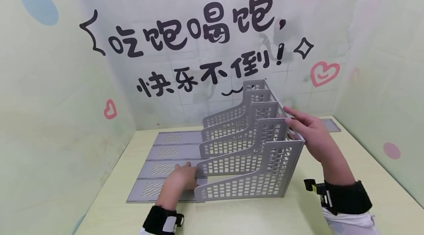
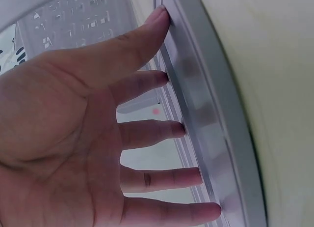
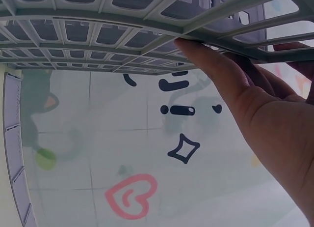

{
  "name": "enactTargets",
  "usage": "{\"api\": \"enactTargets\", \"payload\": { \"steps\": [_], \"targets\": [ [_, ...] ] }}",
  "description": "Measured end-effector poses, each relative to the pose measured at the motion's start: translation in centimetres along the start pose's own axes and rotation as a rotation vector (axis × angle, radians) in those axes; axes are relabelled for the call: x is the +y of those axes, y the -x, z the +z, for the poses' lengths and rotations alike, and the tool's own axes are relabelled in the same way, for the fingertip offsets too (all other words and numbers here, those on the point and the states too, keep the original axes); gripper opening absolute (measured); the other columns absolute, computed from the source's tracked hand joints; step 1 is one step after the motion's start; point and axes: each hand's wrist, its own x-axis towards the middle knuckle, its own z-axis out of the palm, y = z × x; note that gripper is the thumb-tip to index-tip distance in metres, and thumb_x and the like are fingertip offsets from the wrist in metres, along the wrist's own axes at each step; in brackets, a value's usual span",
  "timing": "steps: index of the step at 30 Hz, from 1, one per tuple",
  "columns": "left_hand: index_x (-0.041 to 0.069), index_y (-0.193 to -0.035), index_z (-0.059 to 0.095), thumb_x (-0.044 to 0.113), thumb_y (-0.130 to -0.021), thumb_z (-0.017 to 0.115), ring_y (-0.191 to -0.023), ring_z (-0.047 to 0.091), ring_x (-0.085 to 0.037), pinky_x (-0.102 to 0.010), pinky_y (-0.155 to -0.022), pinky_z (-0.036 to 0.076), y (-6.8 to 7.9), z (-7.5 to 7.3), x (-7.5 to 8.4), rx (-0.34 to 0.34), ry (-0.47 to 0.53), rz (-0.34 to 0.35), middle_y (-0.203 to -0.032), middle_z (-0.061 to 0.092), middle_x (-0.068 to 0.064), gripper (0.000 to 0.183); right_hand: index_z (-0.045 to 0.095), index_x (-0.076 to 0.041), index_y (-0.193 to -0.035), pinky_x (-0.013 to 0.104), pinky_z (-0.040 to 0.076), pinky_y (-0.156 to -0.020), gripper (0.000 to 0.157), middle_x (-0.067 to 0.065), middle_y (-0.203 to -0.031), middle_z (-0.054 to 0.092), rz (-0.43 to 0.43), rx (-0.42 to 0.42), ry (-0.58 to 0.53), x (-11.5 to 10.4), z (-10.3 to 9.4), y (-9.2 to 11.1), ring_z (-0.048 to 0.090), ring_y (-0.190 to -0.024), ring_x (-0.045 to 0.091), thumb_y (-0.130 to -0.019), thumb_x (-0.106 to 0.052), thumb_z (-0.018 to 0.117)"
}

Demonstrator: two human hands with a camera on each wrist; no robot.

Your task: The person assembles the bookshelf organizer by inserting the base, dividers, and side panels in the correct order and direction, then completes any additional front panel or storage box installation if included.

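Note:
A grey plastic file rack (image 1: pixel 232 187) with several upright lattice dividers stands on the table, its tall back to the right. Side by side along its low front lie several flat grey panels (image 1: pixel 139 190) with slanted slots. My left hand (image 1: pixel 185 178) is over these panels at the front of the dividers. In the left wrist view its fingers (image 2: pixel 157 178) are stretched out, with the tips at a grey panel edge. My right hand (image 1: pixel 313 132) grips the rack's tall back near the top. In the right wrist view the thumb (image 3: pixel 211 62) presses against the lattice.
Behind the right hand, another flat grey piece (image 1: pixel 331 125) lies on the pale table (image 1: pixel 238 216). A printed cloth wall (image 1: pixel 185 3) closes the back, with similar walls at the left (image 1: pixel 49 117) and right (image 1: pixel 381 80).

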Motion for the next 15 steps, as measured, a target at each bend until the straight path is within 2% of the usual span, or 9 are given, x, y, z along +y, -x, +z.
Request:
{"api": "enactTargets", "payload": {
  "steps": [3,6,15],
  "targets": [
    [0.004,-0.145,0.063,0.018,-0.089,0.082,-0.146,0.038,-0.064,-0.07,-0.11,0.048,0.07,0.05,0.11,-0.001,0.008,-0.006,-0.163,0.044,-0.031,0.06,0.039,-0.005,-0.164,0.02,0.061,-0.08,0.06,-0.021,-0.108,0.073,0.002,0.022,0.122,-0.26,0.41,0.08,0.072,-0.094,0.0,-0.11,-0.024,0.06],
    [0.005,-0.146,0.063,0.018,-0.091,0.08,-0.145,0.038,-0.064,-0.07,-0.109,0.049,0.05,0.14,0.23,0.002,0.011,-0.01,-0.163,0.044,-0.031,0.06,0.04,-0.007,-0.164,0.02,0.06,-0.081,0.059,-0.02,-0.11,0.07,0.003,0.029,0.197,-0.47,0.54,0.21,0.07,-0.095,-0.002,-0.11,-0.025,0.059],
    [0.007,-0.145,0.064,0.017,-0.092,0.078,-0.14,0.044,-0.062,-0.067,-0.103,0.053,0.0,0.32,0.34,0.012,-0.021,-0.023,-0.162,0.046,-0.03,0.056,0.04,-0.007,-0.164,0.019,0.06,-0.082,0.059,-0.018,-0.11,0.068,0.015,0.025,0.257,-0.88,0.6,0.68,0.069,-0.095,-0.002,-0.111,-0.026,0.058]
  ]
}}
